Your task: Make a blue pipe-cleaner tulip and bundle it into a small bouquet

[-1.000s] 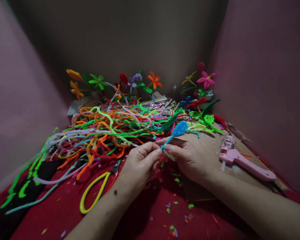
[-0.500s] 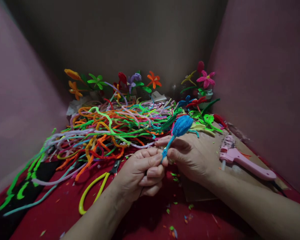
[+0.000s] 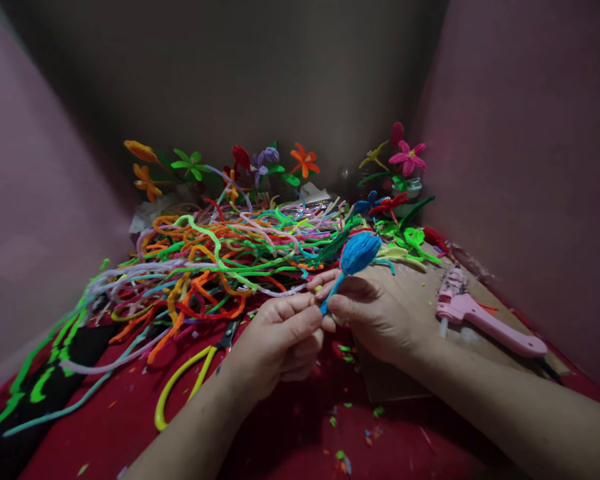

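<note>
Pinching the bottom end of a fuzzy blue stem (image 3: 333, 293) between thumb and bent forefinger, the left hand (image 3: 285, 337) is closed down narrow, its other fingers curled underneath. The right hand (image 3: 373, 305) meets it from the opposite side, thumb and fingers narrow about the same stem a little higher up. At the top of that stem sits a blue bud (image 3: 361, 253), tilted up and to the right, in the air just above the hands. A small yellow bit (image 3: 319, 291) shows beside the right fingertips, too small to make out. Beyond the hands spreads a tangled heap of fuzzy stems (image 3: 220, 247) in green, orange, lilac, pink and turquoise. Near the left wrist lies a pair of scissors (image 3: 227, 335) with yellow on its handle, partly covered by the forearm. A pink glue gun (image 3: 480, 320) rests on the brown cardboard (image 3: 425, 293) to the right. Coloured scraps (image 3: 379, 412) dot the red cloth (image 3: 290, 443) nearer the body. Behind the heap stand fuzzy flowers, among them a green flower (image 3: 189, 164), an orange flower (image 3: 305, 160) and a pink flower (image 3: 408, 158) above a pale pot (image 3: 406, 191).
</note>
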The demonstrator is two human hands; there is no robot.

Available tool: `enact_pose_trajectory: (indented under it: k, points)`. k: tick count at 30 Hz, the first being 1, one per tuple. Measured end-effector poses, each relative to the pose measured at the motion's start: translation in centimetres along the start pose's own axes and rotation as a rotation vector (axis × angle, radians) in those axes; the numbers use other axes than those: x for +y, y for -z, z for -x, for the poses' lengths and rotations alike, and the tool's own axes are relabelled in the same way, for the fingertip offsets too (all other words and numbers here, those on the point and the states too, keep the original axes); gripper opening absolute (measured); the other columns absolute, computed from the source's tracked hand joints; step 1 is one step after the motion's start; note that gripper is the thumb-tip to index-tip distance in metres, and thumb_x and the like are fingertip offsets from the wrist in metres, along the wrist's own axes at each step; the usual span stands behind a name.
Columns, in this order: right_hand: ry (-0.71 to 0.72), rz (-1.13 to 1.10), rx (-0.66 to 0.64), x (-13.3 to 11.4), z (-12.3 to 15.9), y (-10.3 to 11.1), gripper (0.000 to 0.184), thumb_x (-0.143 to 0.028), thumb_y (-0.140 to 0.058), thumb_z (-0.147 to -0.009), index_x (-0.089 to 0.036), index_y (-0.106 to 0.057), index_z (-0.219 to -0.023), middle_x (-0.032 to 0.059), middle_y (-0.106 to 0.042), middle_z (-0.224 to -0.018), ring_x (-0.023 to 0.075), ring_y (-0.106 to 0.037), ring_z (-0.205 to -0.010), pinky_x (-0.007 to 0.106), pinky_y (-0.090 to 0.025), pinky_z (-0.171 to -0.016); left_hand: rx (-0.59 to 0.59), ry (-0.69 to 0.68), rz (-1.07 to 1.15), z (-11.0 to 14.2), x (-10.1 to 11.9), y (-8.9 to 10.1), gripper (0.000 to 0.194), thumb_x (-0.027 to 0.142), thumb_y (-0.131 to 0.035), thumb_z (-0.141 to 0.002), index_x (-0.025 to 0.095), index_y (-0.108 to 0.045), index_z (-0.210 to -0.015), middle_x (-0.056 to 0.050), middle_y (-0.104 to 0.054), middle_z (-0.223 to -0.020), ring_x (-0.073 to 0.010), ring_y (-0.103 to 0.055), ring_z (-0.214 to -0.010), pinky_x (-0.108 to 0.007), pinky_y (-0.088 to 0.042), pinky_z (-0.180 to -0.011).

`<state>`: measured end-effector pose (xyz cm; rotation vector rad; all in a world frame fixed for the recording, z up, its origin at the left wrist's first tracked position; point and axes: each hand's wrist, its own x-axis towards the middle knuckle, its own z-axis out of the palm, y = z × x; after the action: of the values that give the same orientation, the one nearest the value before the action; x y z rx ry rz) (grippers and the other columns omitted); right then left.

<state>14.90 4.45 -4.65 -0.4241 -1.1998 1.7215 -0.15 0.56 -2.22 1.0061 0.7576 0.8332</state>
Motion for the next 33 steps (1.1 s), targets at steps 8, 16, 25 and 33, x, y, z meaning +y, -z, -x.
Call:
enact_pose_trajectory:
  k: [8,16,25,33]
  points:
    - [-0.042,0.010,0.130,0.9,-0.3,0.2,0.007,-0.021,-0.070,-0.070,-0.021,-0.071,-0.077,-0.0007,-0.067,-0.077,0.0129,-0.056,-0.073,0.028,-0.043,-0.071,0.454,-0.482,-0.989,-0.5,-1.2,-0.2,0.016,0.024,-0.051,-0.081,0.018,-0.064,-0.073,0.001,-0.057,-0.064,-0.0103,-0.050,-0.060,-0.021,-0.038,-0.061]
    - [-0.169,0.042,0.070,-0.2,0.0,-0.1,0.012,-0.021,-0.071,-0.067,-0.017,-0.066,-0.077,-0.0040,-0.055,-0.063,0.0072,-0.040,-0.055,0.023,-0.028,-0.052,0.343,-0.161,-0.411,-0.4,0.3,-0.3,0.033,0.034,-0.051,-0.083,0.016,-0.048,-0.056,0.007,-0.034,-0.043,-0.0041,-0.026,-0.038,-0.017,-0.019,-0.037]
    - [-0.103,0.007,0.008,-0.1,0.1,-0.1,0.009,-0.020,-0.066,-0.072,-0.019,-0.070,-0.081,-0.0028,-0.056,-0.065,0.0078,-0.038,-0.057,0.023,-0.028,-0.054,0.082,0.034,0.109,-0.1,0.3,0.2,0.024,0.034,-0.051,-0.084,0.016,-0.053,-0.068,0.010,-0.031,-0.039,-0.0021,-0.014,-0.031,-0.014,-0.016,-0.030]
    - [-0.189,-0.128,-0.025,0.1,0.1,0.0,0.020,-0.023,-0.072,-0.066,-0.024,-0.072,-0.086,-0.0018,-0.063,-0.075,0.0077,-0.047,-0.059,0.022,-0.033,-0.056,-0.106,0.036,0.342,-0.2,-0.5,0.0,0.022,0.027,-0.051,-0.084,0.014,-0.056,-0.069,0.012,-0.026,-0.038,-0.0007,-0.010,-0.028,-0.012,-0.024,-0.028]
